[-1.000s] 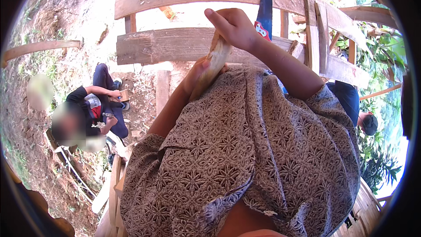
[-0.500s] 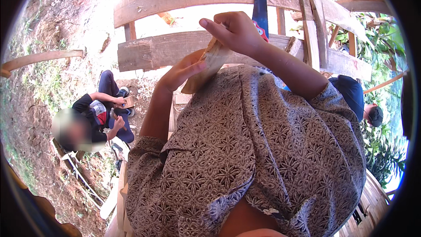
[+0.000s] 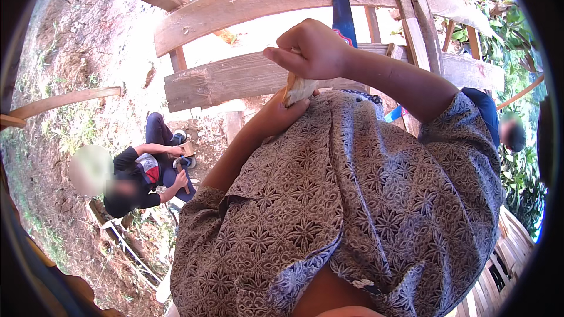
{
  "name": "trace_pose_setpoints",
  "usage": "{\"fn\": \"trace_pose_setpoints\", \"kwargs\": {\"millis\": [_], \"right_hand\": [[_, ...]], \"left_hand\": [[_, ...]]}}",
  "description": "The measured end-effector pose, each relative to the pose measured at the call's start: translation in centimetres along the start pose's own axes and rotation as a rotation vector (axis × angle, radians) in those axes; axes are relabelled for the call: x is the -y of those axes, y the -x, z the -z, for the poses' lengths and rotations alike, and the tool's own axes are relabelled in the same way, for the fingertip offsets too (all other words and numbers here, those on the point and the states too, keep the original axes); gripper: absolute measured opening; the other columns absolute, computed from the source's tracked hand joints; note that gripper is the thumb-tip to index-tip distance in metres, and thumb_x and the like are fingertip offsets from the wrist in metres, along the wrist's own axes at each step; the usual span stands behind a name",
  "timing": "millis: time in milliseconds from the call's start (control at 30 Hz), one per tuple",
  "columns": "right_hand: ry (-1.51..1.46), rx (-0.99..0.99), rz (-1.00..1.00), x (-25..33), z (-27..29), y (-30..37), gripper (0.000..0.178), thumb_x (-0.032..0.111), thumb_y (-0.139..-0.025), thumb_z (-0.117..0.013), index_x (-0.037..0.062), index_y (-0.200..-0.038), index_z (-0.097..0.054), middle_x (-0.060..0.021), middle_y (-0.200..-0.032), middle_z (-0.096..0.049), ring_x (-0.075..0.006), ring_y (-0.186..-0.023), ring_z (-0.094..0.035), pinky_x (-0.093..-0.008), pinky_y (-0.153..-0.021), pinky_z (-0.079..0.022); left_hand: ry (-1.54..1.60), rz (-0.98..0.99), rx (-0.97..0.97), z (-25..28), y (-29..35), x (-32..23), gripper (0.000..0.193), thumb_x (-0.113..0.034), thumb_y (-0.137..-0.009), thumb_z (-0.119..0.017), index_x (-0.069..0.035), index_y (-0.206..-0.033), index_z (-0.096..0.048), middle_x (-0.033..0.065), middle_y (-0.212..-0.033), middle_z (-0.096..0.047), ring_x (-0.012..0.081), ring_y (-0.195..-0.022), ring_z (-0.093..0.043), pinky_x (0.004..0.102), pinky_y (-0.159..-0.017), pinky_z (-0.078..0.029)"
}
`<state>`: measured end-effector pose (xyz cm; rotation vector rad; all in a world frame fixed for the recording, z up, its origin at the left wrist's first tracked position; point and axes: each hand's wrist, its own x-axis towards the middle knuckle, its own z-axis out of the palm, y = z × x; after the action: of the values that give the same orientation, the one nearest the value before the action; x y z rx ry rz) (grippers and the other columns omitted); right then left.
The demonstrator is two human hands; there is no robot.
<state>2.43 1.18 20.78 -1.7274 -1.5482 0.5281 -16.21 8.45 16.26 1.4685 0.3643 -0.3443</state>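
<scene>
A pale piece of wood (image 3: 298, 89) with a rough, split-looking edge stands against the front of my patterned shirt. My left hand (image 3: 283, 111) is closed around its lower part, thumb across the near side. Over the wood's upper end, my right hand (image 3: 310, 50) is curled into a fist with the thumb pointing left. Whatever lies inside the right fingers is hidden. Just beyond my right wrist is a saw with a dark blade (image 3: 341, 3); its red-edged handle is mostly covered by my forearm.
Wooden planks (image 3: 235, 76) form a slatted bench ahead, with upright slats (image 3: 414, 23) at its right. At left a person (image 3: 147, 170) sits holding a wooden block and a hammer-like tool. Another person in dark blue (image 3: 484, 111) is at right. Bamboo-like strips (image 3: 493, 270) lie lower right.
My left hand has moved right and slightly down, bringing the wood more upright and closer to my shirt. My right fist has shifted slightly. The whole view has tilted a little.
</scene>
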Motion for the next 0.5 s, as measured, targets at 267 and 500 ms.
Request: {"fn": "trace_pose_setpoints", "kwargs": {"millis": [267, 500], "right_hand": [[-0.049, 0.143, 0.036, 0.4, 0.0, -1.0, 0.063, 0.041, -0.105, -0.055, 0.0028, -0.056, -0.047, -0.0080, -0.047, -0.037, -0.0253, -0.043, -0.036, -0.0431, -0.049, -0.033], [-0.260, 0.597, -0.183, 0.5, -0.1, -2.2, 0.074, 0.057, -0.106, -0.047, -0.0025, -0.063, -0.057, -0.0135, -0.056, -0.053, -0.0229, -0.051, -0.050, -0.0407, -0.058, -0.045]], "left_hand": [[-0.093, -0.001, -0.053, -0.3, 0.7, 0.7, 0.041, -0.019, -0.100, -0.052, 0.001, -0.137, -0.055, 0.0125, -0.122, -0.063, 0.0187, -0.112, -0.059, 0.0356, -0.102, -0.047], [-0.281, -0.188, -0.053, -0.4, 0.2, 3.0, 0.043, -0.017, -0.098, -0.057, 0.001, -0.136, -0.056, 0.0180, -0.124, -0.063, 0.0291, -0.112, -0.063, 0.0412, -0.102, -0.049]]}}
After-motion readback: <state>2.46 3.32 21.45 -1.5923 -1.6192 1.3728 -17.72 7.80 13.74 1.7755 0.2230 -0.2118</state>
